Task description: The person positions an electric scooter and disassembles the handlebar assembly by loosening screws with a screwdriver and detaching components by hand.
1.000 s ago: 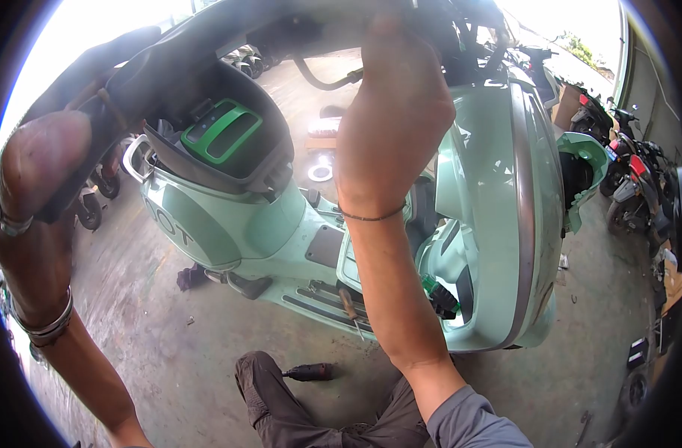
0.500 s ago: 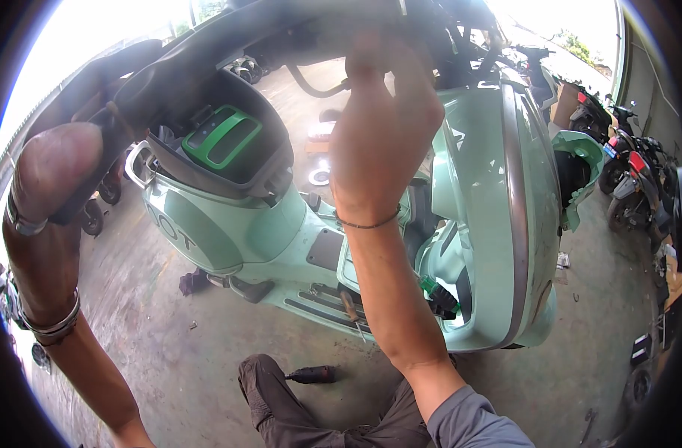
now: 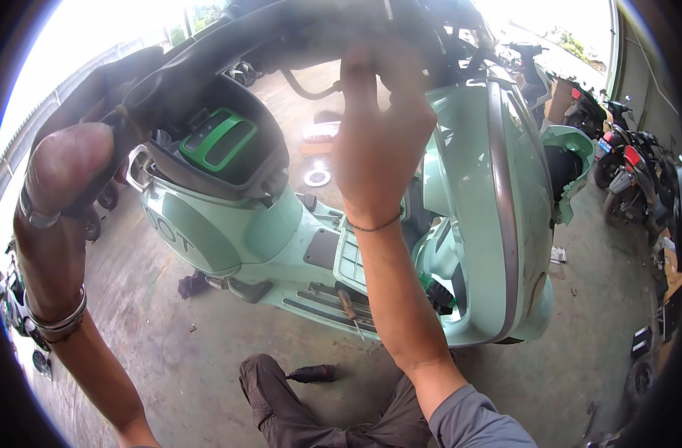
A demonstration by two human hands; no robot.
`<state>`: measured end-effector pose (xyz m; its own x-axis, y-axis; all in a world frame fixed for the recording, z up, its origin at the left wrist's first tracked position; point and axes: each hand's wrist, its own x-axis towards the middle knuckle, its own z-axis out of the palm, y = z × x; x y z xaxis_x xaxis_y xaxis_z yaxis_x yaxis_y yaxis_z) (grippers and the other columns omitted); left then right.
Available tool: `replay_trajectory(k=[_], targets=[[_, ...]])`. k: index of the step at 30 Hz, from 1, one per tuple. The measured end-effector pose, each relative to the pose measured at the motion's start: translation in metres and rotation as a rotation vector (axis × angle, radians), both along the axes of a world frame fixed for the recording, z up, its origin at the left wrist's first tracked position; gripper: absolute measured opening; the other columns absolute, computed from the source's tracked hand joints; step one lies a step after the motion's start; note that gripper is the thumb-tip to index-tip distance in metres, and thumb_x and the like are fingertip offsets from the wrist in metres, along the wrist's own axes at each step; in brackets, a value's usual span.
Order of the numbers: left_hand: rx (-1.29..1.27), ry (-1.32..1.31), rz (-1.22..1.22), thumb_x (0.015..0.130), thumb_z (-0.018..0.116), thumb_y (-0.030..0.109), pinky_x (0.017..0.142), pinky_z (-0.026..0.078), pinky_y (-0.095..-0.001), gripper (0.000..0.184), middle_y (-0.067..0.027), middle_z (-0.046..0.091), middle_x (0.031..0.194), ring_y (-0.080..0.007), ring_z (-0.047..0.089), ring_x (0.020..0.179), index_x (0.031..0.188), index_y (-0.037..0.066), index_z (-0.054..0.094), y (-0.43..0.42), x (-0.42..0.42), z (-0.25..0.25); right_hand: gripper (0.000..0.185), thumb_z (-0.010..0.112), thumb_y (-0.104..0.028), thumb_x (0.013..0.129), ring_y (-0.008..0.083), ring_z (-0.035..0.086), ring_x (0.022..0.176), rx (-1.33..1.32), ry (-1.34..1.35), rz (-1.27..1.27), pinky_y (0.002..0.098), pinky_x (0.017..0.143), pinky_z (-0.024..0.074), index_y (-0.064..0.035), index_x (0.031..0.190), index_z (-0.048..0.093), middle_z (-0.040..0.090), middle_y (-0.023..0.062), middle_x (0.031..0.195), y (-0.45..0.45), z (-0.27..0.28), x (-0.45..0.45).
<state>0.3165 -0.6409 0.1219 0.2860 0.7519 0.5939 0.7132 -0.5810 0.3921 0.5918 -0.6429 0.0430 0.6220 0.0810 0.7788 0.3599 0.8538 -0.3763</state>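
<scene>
The left hand (image 3: pixel 66 172), at the left edge of the frame, is clamped on the near end of a long dark part (image 3: pixel 259 36) that arches across the top. The right hand (image 3: pixel 378 138), well apart from it at upper centre, is raised to the same part; its fingers are blurred, so whether they are closed on it cannot be told. A curved hose (image 3: pixel 305 92) hangs beside them. Below lies the mint-green scooter (image 3: pixel 270 233), a green-handled battery (image 3: pixel 220 140) in its open compartment at upper left. A screwdriver (image 3: pixel 347 305) rests on the footboard at centre. A dark power tool (image 3: pixel 312 373) lies on the floor at lower centre, and a dark cloth (image 3: pixel 194 284) lies left of it, near the scooter. Other motorbikes (image 3: pixel 631 160) stand at right.
</scene>
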Motion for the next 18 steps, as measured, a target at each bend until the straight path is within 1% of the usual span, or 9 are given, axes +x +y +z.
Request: replay_trajectory(k=[2,3,5,6,9,10,12,15,18], targets=[[0.005,-0.13,-0.143,0.068,0.063,0.083,0.082,0.058,-0.0233,0.119,-0.0194,0.065,0.122,-0.0166,0.069,0.094,0.145,-0.005,0.041,-0.013,0.017,0.001,0.014,0.061,-0.006,0.092,0.0247,0.052,0.102,-0.078,-0.014,-0.088,0.0342,0.088,0.0428,0.002,0.101,0.069,0.064,0.011,0.104,-0.007,-0.001,0.003],[0.006,-0.173,-0.192,0.068,0.063,0.084,0.08,0.058,-0.0221,0.12,-0.0185,0.066,0.12,-0.0152,0.069,0.091,0.145,-0.005,0.041,-0.019,0.025,0.003,0.014,0.061,-0.006,0.092,0.0247,0.052,0.102,-0.077,-0.015,-0.092,0.0342,0.088,0.0428,0.002,0.101,0.069,0.064,0.011,0.104,-0.008,-0.002,0.004],[-0.068,-0.041,-0.285,0.066,0.06,0.088,0.078,0.058,-0.0227,0.122,-0.017,0.069,0.114,-0.0149,0.07,0.086,0.144,-0.005,0.042,-0.022,0.034,0.011,0.023,0.061,-0.007,0.092,0.0235,0.052,0.104,-0.101,-0.015,-0.013,0.0344,0.092,0.0416,0.0024,0.112,0.067,0.064,0.0104,0.106,-0.01,-0.003,0.006],[-0.093,0.003,-0.318,0.066,0.058,0.089,0.078,0.059,-0.0229,0.123,-0.0165,0.069,0.112,-0.0147,0.07,0.084,0.144,-0.005,0.042,-0.022,0.034,0.012,0.023,0.061,-0.007,0.092,0.0235,0.052,0.104,-0.102,-0.014,-0.017,0.0344,0.092,0.0416,0.0024,0.112,0.067,0.064,0.0104,0.106,-0.011,-0.003,0.006],[-0.068,-0.015,-0.331,0.069,0.06,0.08,0.078,0.058,-0.0241,0.112,-0.0156,0.069,0.111,-0.0152,0.069,0.086,0.142,-0.004,0.045,-0.026,0.033,0.007,0.032,0.062,-0.01,0.092,0.0234,0.051,0.109,-0.122,-0.058,0.04,0.0343,0.096,0.0398,0.0029,0.122,0.064,0.062,0.0108,0.113,-0.01,-0.005,0.004],[-0.046,-0.043,-0.328,0.07,0.06,0.077,0.079,0.058,-0.0245,0.109,-0.0153,0.069,0.111,-0.0153,0.069,0.086,0.141,-0.003,0.045,-0.027,0.031,0.006,0.032,0.062,-0.015,0.093,0.0183,0.055,0.092,-0.115,-0.077,0.037,0.0305,0.077,0.046,0.0007,0.121,0.063,0.058,0.0101,0.111,-0.005,-0.009,0.005],[-0.014,-0.083,-0.32,0.072,0.061,0.072,0.079,0.057,-0.0253,0.101,-0.0147,0.069,0.111,-0.0156,0.069,0.087,0.14,-0.003,0.047,-0.027,0.026,0.004,0.032,0.061,-0.02,0.094,0.0132,0.06,0.075,-0.11,-0.091,0.031,0.0268,0.057,0.0523,-0.0014,0.121,0.063,0.055,0.0095,0.11,0.0,-0.014,0.006],[0.024,-0.11,-0.328,0.075,0.062,0.063,0.079,0.057,-0.0265,0.09,-0.0138,0.069,0.111,-0.016,0.069,0.089,0.137,-0.001,0.05,-0.026,0.025,0.004,0.039,0.062,-0.021,0.094,0.0141,0.061,0.074,-0.134,-0.141,0.014,0.0262,0.058,0.0531,-0.002,0.129,0.059,0.051,0.0101,0.119,0.003,-0.018,0.008],[0.069,-0.159,-0.367,0.078,0.063,0.054,0.08,0.056,-0.0277,0.079,-0.013,0.069,0.11,-0.0165,0.068,0.09,0.135,0.0,0.053,-0.024,0.034,0.004,0.045,0.063,-0.022,0.094,0.0177,0.061,0.088,-0.08,-0.173,-0.047,0.0294,0.071,0.0542,-0.0041,0.135,0.056,0.05,0.0112,0.127,0.013,-0.023,0.01]])
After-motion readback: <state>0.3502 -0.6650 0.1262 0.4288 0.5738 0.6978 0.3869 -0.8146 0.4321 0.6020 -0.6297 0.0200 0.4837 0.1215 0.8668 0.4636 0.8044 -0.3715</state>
